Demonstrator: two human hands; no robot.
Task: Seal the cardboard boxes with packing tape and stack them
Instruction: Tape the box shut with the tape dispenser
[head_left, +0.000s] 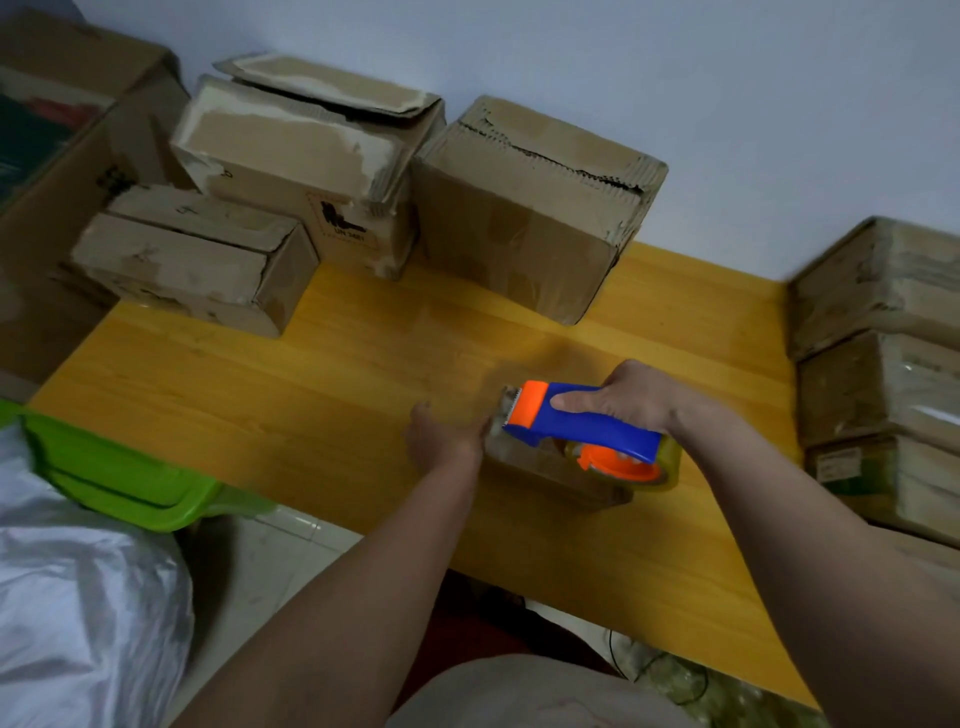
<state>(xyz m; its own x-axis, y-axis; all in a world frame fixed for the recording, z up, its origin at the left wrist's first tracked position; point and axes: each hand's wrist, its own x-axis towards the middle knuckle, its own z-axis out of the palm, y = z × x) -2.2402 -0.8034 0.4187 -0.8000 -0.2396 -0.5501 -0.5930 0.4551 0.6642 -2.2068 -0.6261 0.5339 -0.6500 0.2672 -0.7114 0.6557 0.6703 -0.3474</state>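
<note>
— Blue-and-orange tape dispenser (582, 423): who holds it?
— The right hand (621, 397), fingers wrapped round its handle, over a small cardboard box (550, 475) on the yellow wooden table (322, 405).
— And the left hand (441, 436)?
— Against the box's left end, too blurred to read its fingers.
— Other boxes?
— Three unsealed boxes (524, 208) by the wall, a taped stack (883, 374) at right.

A blue-and-orange tape dispenser (582, 421) rests atop a small blurred cardboard box (550, 467) near the table's front edge.
</note>
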